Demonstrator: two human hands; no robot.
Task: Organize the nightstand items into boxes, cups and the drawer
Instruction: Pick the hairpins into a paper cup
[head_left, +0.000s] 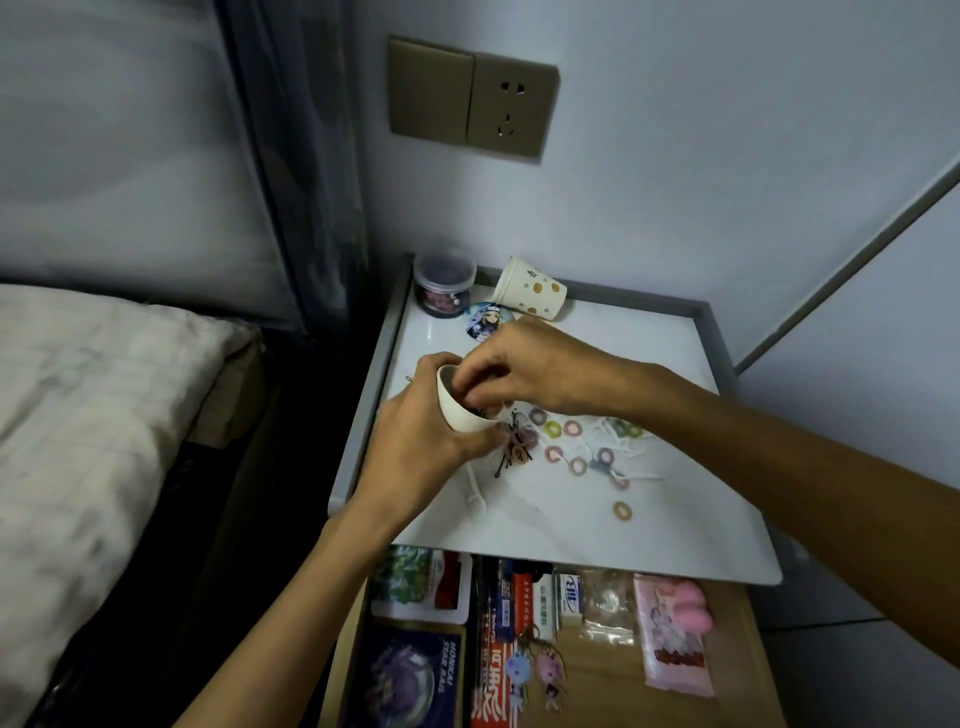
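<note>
1. Most items remain loose: hair ties (571, 428), hairpins (506, 460) and white string (631, 452) scatter the desk (623, 353); the open drawer (727, 649) below already looks stocked.
2. The left hand (415, 441) grips the tilted white cup (460, 410) over the desk's left side. The right hand (524, 369) bunches fingertips at its mouth; whether they pinch anything, I cannot tell.
3. A badge (485, 320), a spotted cup (530, 288) on its side and a jar (444, 283) crowd the back corner.

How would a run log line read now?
left hand: grips small white paper cup | right hand: fingers at cup mouth | thin black hairpins: loose beside cup | wooden drawer: open
</note>
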